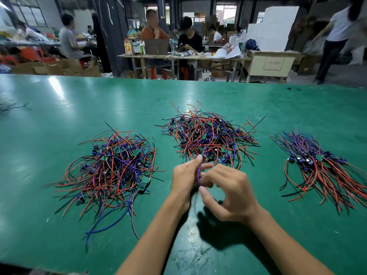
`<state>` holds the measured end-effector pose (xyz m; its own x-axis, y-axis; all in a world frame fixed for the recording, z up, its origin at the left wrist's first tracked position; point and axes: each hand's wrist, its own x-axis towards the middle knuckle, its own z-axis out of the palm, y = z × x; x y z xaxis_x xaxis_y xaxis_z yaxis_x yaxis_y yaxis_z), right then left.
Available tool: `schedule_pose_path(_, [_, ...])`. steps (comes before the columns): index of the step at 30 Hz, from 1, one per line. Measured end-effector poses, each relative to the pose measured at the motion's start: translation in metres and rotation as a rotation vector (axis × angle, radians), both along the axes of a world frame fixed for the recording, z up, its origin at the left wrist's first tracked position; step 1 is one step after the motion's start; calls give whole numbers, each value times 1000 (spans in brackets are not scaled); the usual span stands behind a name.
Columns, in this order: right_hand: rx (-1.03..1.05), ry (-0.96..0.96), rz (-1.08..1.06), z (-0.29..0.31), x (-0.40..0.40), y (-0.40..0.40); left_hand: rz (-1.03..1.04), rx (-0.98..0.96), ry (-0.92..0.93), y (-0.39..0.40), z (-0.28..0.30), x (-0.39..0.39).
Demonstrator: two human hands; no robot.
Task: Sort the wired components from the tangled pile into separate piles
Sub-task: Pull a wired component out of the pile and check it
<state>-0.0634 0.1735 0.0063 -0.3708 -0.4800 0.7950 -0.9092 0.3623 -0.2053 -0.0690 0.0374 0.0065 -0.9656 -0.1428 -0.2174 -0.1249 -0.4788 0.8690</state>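
Note:
Three piles of wired components with red, blue and black leads lie on the green table (59,225). A tangled pile (208,135) sits at the centre back, a loose pile (111,167) lies to the left, and a combed pile (325,169) with wires fanned toward me lies at the right. My left hand (184,179) and my right hand (228,193) meet just in front of the centre pile. Both pinch one wired component (199,171), whose blue lead runs between the fingers. Its small board is mostly hidden by my fingers.
A few stray black wires (12,106) lie at the table's far left edge. Beyond the far edge, people sit at wooden benches (178,56) with boxes and bottles. A person (335,36) walks past at the back right.

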Motion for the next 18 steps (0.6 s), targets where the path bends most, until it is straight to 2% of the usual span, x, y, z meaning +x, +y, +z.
schedule_pose_path(1, [4, -69, 28, -2, 1, -2, -37, 38, -5, -3, 0, 1])
schedule_pose_path(3, [-121, -278, 38, -4, 2, -2, -100, 18, -1, -8, -2, 3])
schedule_pose_path(5, [-314, -445, -126, -3, -1, 2, -160, -10, 24, -11, 0, 6])
schedule_pose_path(7, [-374, -577, -379, 0, -9, 7, -237, -34, 70, -12, 2, 9])
schedule_pose_path(8, [-376, -667, -440, 1, -13, 9, -282, -57, 100, -12, 3, 11])
schedule_pose_path(9, [-408, -777, -431, 2, -19, 12, -328, -87, 127, -11, 4, 13])
schedule_pose_path(11, [-559, -1022, -253, 7, -26, 16, -398, -138, 161, -9, 5, 17])
schedule_pose_path(12, [-623, -1082, -167, 9, -28, 20, -421, -156, 171, -8, 5, 18])
schedule_pose_path(18, [-731, -1175, -1, 13, -30, 28, -432, -196, 199, -8, 4, 21])
